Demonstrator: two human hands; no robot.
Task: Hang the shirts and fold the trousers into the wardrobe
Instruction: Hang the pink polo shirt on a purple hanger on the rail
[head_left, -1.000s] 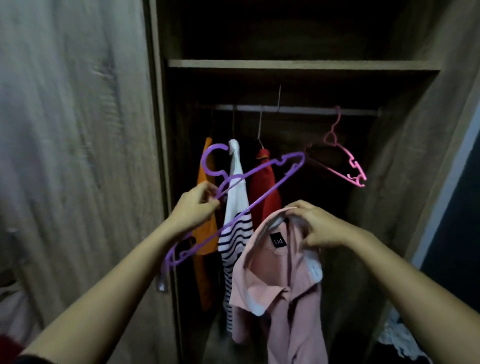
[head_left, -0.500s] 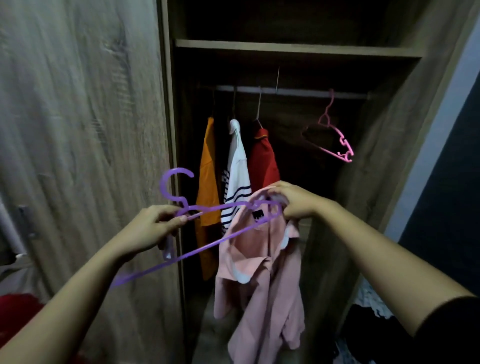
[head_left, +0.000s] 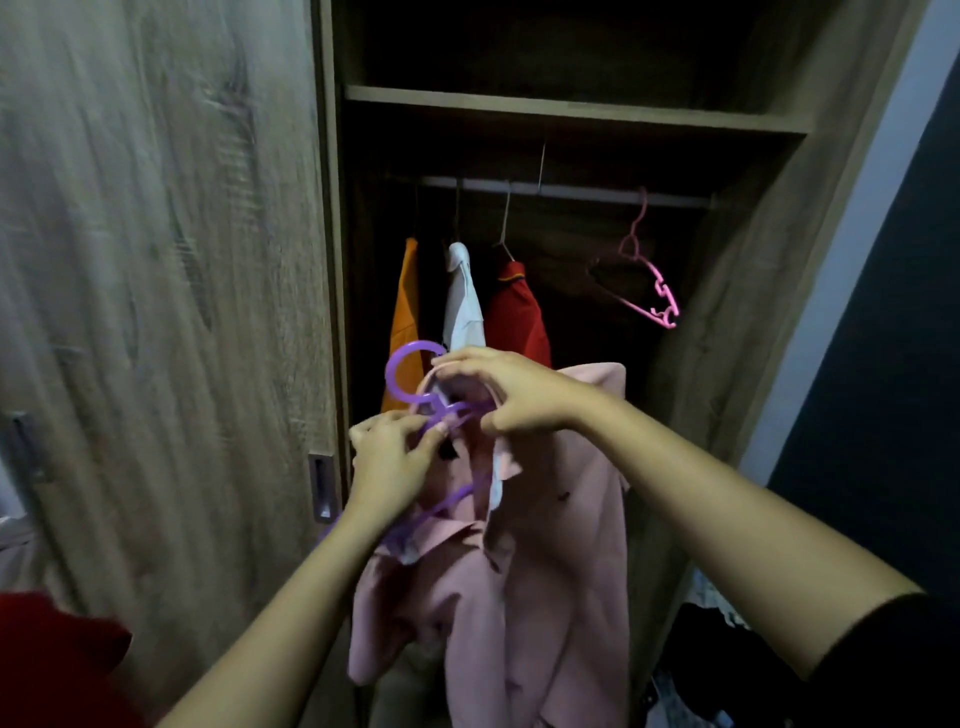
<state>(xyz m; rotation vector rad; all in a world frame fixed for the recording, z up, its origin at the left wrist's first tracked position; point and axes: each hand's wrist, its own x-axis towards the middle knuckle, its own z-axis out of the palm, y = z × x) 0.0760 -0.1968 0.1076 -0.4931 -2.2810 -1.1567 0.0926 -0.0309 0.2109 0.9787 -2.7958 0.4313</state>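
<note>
Head view: the pink shirt (head_left: 545, 571) is held up in front of the open wardrobe (head_left: 753, 322), below the level of the rail (head_left: 571, 191) and not on it. Its collar (head_left: 501, 467) is gripped by the right hand (head_left: 511, 392); the fingers (head_left: 462, 359) are curled over the collar's upper rim and the thumb is closed beneath, so the neck opening is kept spread. The rest of the shirt hangs loose below both hands. The purple hanger (head_left: 391, 374) is held by the left hand (head_left: 387, 462), its neck pinched between thumb and forefinger just below the hook. The hook stands up to the left of the right hand's fingertips. One arm of the hanger is passed inside the collar and hidden by cloth; the other runs down to the lower left, under the left wrist. How far the hidden arm reaches cannot be told. The two hands are close together, nearly touching at the hanger neck. On the rail hang an orange shirt (head_left: 408, 301), a white shirt (head_left: 462, 306) and a red shirt (head_left: 517, 312), side by side at the left. A bare pink hanger (head_left: 658, 285) hangs well apart at the right. A shelf (head_left: 571, 111) runs above the rail. The door (head_left: 156, 260) with its recessed handle (head_left: 322, 486) stands at the left. A red cloth (head_left: 52, 660) is seen at the lower left corner.
</note>
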